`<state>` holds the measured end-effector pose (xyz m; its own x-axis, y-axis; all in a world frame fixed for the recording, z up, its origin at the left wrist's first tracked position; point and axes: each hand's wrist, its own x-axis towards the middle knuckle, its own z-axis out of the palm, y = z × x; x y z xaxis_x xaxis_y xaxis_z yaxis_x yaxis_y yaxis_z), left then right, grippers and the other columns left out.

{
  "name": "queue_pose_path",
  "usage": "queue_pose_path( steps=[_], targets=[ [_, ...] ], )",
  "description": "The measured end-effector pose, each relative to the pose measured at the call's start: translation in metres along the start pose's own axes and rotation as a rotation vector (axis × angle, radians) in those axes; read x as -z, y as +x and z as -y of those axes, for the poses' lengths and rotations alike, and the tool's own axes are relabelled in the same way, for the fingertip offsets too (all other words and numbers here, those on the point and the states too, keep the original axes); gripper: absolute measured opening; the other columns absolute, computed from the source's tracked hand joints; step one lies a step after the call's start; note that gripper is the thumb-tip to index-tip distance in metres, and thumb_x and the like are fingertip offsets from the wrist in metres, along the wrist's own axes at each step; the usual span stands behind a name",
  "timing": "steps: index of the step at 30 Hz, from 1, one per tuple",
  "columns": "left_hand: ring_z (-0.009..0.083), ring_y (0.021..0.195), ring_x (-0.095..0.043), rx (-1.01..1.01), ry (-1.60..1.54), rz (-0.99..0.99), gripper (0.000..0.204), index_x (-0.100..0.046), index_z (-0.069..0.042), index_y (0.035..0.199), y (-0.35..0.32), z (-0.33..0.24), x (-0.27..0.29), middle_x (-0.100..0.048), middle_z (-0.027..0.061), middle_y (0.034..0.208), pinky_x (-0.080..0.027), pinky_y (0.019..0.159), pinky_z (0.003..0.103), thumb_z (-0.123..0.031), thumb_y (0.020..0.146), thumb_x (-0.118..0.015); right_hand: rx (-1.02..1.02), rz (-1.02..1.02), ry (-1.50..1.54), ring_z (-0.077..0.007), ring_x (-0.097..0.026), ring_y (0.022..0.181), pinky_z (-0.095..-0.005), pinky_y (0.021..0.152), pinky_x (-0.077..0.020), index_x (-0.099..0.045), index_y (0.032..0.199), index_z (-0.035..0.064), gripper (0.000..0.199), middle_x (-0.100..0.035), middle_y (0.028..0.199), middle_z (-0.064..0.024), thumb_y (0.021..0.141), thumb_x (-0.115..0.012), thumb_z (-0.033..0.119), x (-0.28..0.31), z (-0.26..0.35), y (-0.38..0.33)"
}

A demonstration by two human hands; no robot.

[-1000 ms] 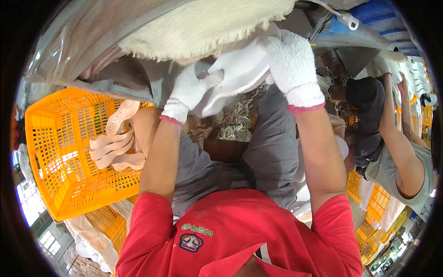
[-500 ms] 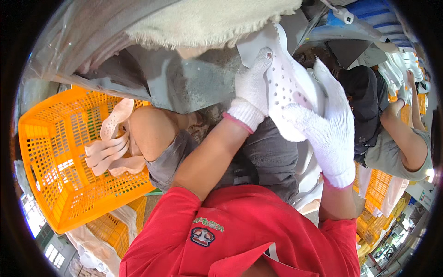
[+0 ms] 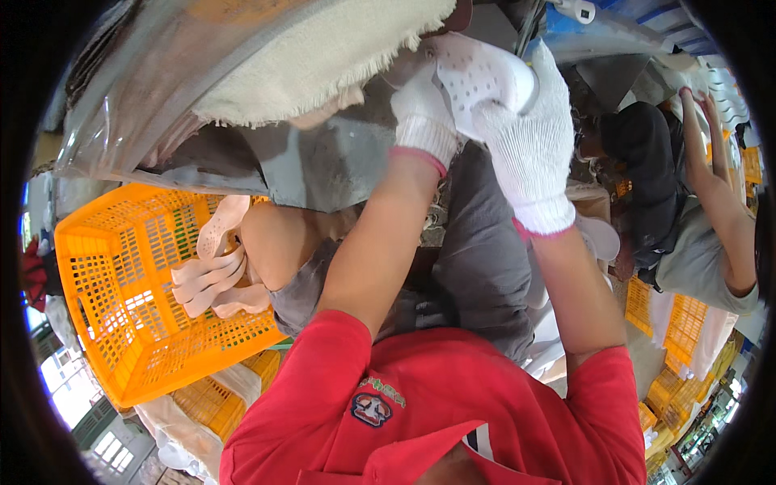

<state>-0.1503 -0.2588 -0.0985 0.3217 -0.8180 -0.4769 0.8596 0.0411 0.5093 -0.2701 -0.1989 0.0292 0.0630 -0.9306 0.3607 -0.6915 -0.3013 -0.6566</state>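
Observation:
A white, foot-shaped insole with rows of small holes is held up in front of me, its far end beside the cloth-draped edge. My left hand, in a white knit glove, grips its left side, its fingertips partly hidden. My right hand, gloved likewise, clasps the near end with the thumb on the holed face and the fingers along the right side. Several pale insoles lie in the orange basket at my left knee.
A frayed cream cloth covers the machine's edge above a grey metal panel. Stacked white pieces stand by my right thigh. On the right another person sits working, near more orange baskets.
Both hands have moved away from me and slightly left with the insole, bringing it up to the cloth-covered edge. It is turned and looks more foreshortened. The other person's arms have moved.

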Motion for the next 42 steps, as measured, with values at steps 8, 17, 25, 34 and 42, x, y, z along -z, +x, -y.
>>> queue_pose_path(
  steps=[8, 17, 25, 34, 42],
  targets=[
    [0.0279, 0.127, -0.064, -0.044, 0.524, 0.301, 0.053, -0.054, -0.002, 0.146, 0.041, -0.036, 0.072, -0.065, 0.0161, 0.143, -0.052, 0.107, 0.042, -0.032, 0.103, -0.066, 0.056, -0.062, -0.068, -0.0372, -0.070, 0.108, -0.0389, 0.099, -0.0547, -0.059, 0.137, -0.0110, 0.063, -0.072, 0.111, -0.0265, 0.085, -0.076, 0.021, -0.051, -0.024, 0.030],
    [0.0434, 0.109, -0.071, -0.719, 1.707, -0.026, 0.091, -0.062, 0.009, 0.135, -0.031, -0.090, 0.113, -0.072, 0.0311, 0.119, -0.055, 0.096, 0.049, -0.069, 0.088, -0.070, 0.634, 0.076, -0.731, -0.0366, -0.073, 0.106, -0.0446, 0.090, -0.0611, -0.082, 0.114, 0.0199, 0.029, -0.079, 0.104, -0.0174, 0.087, -0.072, 0.026, -0.093, -0.095, 0.068],
    [0.0125, 0.096, -0.069, -0.210, 0.618, 0.303, 0.049, -0.069, 0.008, 0.124, -0.077, -0.056, 0.065, -0.076, 0.0078, 0.112, -0.057, 0.087, 0.029, -0.029, 0.095, -0.081, 0.491, 0.243, -0.630, -0.0347, -0.074, 0.103, -0.0453, 0.092, -0.0600, -0.084, 0.109, 0.0193, 0.027, -0.080, 0.107, -0.0141, 0.090, -0.065, 0.014, -0.076, -0.020, 0.052],
    [0.0272, 0.114, -0.069, 0.374, 0.414, 0.290, 0.040, -0.064, -0.001, 0.135, -0.045, -0.043, 0.049, -0.072, 0.0147, 0.125, -0.056, 0.103, 0.044, -0.030, 0.107, -0.059, 0.855, 0.406, -0.697, -0.0304, -0.063, 0.119, -0.0548, 0.102, -0.0505, -0.069, 0.134, 0.0228, 0.056, -0.067, 0.129, -0.0050, 0.080, -0.069, 0.011, 0.024, -0.014, -0.045],
    [0.0403, 0.095, -0.065, 0.195, -0.499, 0.404, 0.076, -0.065, -0.004, 0.115, -0.070, -0.065, 0.105, -0.066, 0.0170, 0.103, -0.056, 0.085, 0.053, -0.076, 0.097, -0.047, 0.550, 0.432, -0.176, -0.0291, -0.072, 0.112, -0.0378, 0.089, -0.0602, -0.058, 0.151, 0.0105, 0.064, -0.067, 0.143, -0.0122, 0.088, -0.066, 0.006, -0.028, 0.051, -0.111]
  ],
)
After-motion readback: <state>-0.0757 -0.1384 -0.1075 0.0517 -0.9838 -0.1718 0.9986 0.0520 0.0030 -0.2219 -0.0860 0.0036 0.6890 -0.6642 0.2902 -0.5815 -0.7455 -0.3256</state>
